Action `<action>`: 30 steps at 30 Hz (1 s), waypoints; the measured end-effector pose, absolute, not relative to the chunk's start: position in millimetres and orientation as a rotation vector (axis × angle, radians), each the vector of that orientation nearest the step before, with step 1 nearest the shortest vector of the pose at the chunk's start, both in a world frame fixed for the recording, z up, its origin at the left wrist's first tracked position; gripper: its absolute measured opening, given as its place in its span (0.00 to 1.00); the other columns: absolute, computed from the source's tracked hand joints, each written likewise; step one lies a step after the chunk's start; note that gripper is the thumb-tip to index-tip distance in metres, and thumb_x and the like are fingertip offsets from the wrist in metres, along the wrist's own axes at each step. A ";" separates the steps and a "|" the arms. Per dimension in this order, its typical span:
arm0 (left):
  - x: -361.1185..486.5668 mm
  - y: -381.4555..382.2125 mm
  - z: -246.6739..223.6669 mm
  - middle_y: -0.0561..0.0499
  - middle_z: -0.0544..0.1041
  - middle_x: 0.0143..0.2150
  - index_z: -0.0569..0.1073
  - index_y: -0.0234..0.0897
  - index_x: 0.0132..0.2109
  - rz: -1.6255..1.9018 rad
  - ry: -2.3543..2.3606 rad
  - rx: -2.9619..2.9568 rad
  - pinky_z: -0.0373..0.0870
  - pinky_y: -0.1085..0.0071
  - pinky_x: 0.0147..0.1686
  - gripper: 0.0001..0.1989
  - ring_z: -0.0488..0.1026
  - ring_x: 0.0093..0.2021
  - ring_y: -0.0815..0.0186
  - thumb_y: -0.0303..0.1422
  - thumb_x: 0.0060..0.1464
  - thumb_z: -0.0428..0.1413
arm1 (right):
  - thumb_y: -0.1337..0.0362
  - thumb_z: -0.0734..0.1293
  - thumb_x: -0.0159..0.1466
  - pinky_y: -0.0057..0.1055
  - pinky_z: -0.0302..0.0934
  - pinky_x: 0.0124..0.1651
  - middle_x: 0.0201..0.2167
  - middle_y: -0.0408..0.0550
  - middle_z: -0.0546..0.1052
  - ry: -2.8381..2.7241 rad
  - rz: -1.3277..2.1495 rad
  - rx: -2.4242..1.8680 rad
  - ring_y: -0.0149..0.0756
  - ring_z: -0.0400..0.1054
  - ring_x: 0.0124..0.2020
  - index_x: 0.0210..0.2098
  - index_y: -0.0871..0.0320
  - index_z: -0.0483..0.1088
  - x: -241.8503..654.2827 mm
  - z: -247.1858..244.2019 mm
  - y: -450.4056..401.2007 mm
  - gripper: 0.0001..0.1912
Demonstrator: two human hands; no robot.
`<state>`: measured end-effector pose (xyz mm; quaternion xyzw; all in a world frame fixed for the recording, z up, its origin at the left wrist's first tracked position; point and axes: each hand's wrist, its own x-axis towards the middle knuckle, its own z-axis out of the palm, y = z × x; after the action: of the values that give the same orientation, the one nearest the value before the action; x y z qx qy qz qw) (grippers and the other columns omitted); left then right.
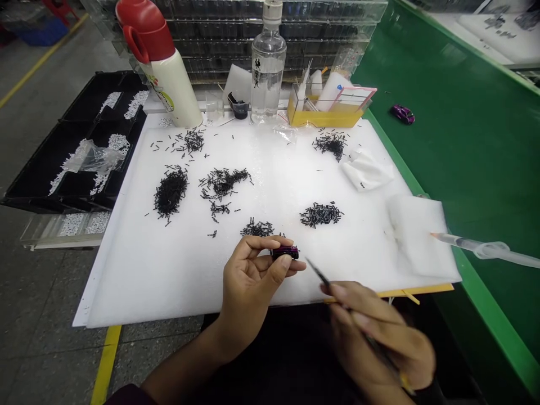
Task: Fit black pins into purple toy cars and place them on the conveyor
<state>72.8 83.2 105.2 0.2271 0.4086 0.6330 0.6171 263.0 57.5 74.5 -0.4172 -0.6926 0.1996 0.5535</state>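
In the head view, my left hand [253, 281] pinches a small purple-and-black toy car [287, 251] between thumb and fingers, above the near edge of the white foam sheet [169, 287]. My right hand [375, 332], slightly blurred, is closed around a slim dark tool with a pointed tip [317, 271]. Its tip is just right of the car, apart from it; whether it is a brush or tweezers I cannot tell. Behind the car lies a pile of tiny black parts [257, 227], with another pile [322, 214] to the right.
More black parts [171, 191] lie at left. A red-capped flask [172, 84], a clear bottle [268, 79] and a yellow-based box [320, 117] line the back. At right are a foam block [417, 236], a dropper [476, 246] and another purple car [403, 113] on the green surface.
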 end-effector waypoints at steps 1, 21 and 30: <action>71.9 83.2 105.5 0.53 0.88 0.45 0.80 0.37 0.42 1.447 0.953 0.518 0.88 0.75 0.44 0.06 0.90 0.38 0.67 0.27 0.64 0.71 | 0.73 0.74 0.71 0.41 0.88 0.42 0.47 0.42 0.88 -1.511 0.421 -0.957 0.41 0.86 0.42 0.55 0.45 0.79 263.0 75.1 61.6 0.18; 71.9 84.8 104.5 0.52 0.88 0.44 0.80 0.36 0.41 1.430 1.036 0.561 0.88 0.74 0.43 0.09 0.90 0.36 0.66 0.25 0.60 0.73 | 0.65 0.81 0.65 0.34 0.84 0.50 0.42 0.46 0.87 -1.299 0.697 -1.284 0.38 0.85 0.41 0.40 0.54 0.79 270.1 76.9 109.3 0.09; 68.6 78.8 99.8 0.48 0.86 0.52 0.79 0.39 0.47 1.403 1.051 0.643 0.88 0.67 0.49 0.10 0.89 0.43 0.62 0.24 0.63 0.69 | 0.55 0.81 0.66 0.34 0.83 0.42 0.38 0.47 0.86 -1.277 0.694 -1.413 0.40 0.85 0.36 0.38 0.55 0.76 261.1 72.7 129.4 0.14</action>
<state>68.6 78.8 99.8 0.2766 0.4523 0.6041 0.5950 261.1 129.4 72.7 -0.5917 -0.5347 0.2907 0.5286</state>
